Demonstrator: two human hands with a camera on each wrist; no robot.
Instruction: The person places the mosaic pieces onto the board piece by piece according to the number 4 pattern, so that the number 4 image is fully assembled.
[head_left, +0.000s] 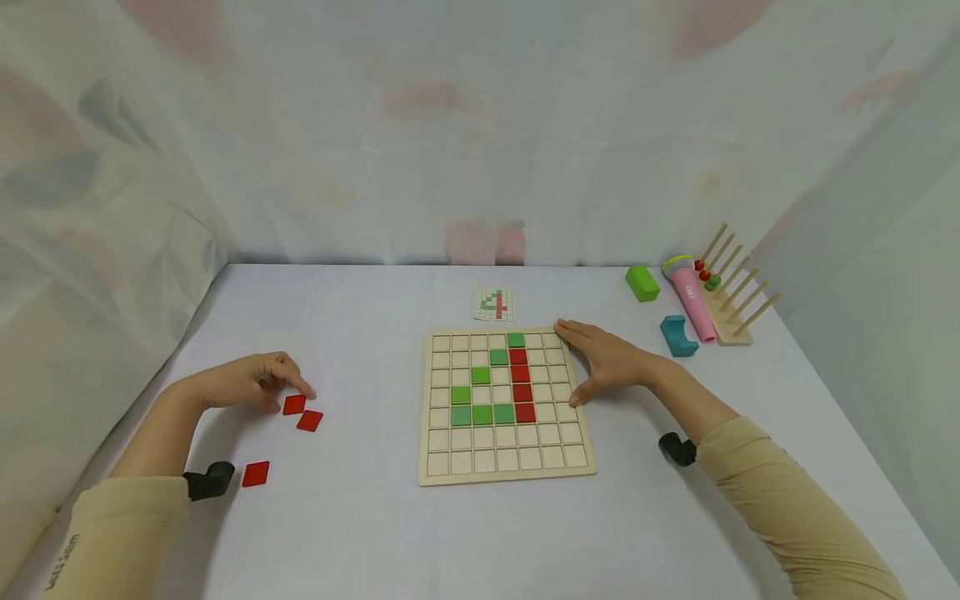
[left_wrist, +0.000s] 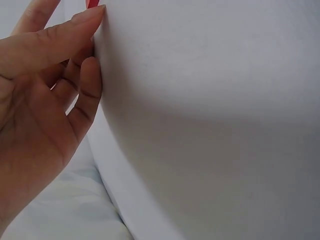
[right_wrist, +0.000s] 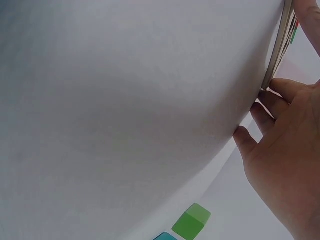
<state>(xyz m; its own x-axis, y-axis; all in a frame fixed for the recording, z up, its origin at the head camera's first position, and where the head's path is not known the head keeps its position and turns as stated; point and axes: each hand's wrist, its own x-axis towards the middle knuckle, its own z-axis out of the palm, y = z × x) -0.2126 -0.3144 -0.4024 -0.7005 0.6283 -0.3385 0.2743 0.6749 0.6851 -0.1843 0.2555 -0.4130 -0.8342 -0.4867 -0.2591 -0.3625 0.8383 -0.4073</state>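
Note:
My left hand (head_left: 251, 383) is low over the table at the left, index finger extended and thumb apart from it. Between these two fingertips lies a red square tile (head_left: 294, 404), mostly hidden behind the thumb in the left wrist view. A second red tile (head_left: 310, 421) lies almost against it, and a third red tile (head_left: 256, 474) is nearer me. At the wooden grid board (head_left: 507, 480), my right hand (head_left: 611, 358) rests along the right edge, fingertips at the far corner and thumb lower down. Green tiles (head_left: 482, 414) and a column of red tiles (head_left: 521, 373) sit in its squares.
Behind the board lies a small pattern card (head_left: 494, 305) showing a green and red 4. At the back right are a green block (head_left: 642, 284), a teal curved block (head_left: 678, 337), a pink toy microphone (head_left: 692, 300) and a wooden peg rack (head_left: 735, 329) with several beads.

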